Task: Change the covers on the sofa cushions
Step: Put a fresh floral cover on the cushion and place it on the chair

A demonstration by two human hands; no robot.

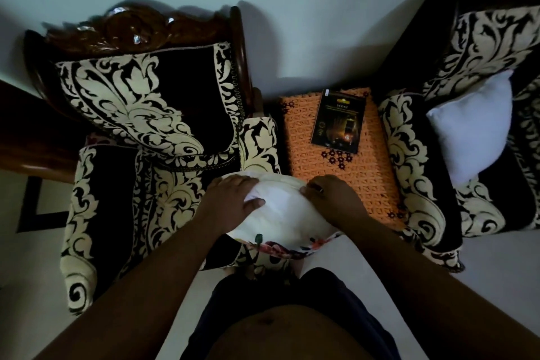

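Both hands, left hand (233, 199) and right hand (327, 196), grip the white cushion (280, 210); pull the flowered cover (280, 245) evenly.

The person wears no shirt and no sleeves, so both arms and the belly at 6 o'clock are bare, with dark shorts (280, 289) just above the belly, and a dark ring sits on a finger of the right hand (330, 193).
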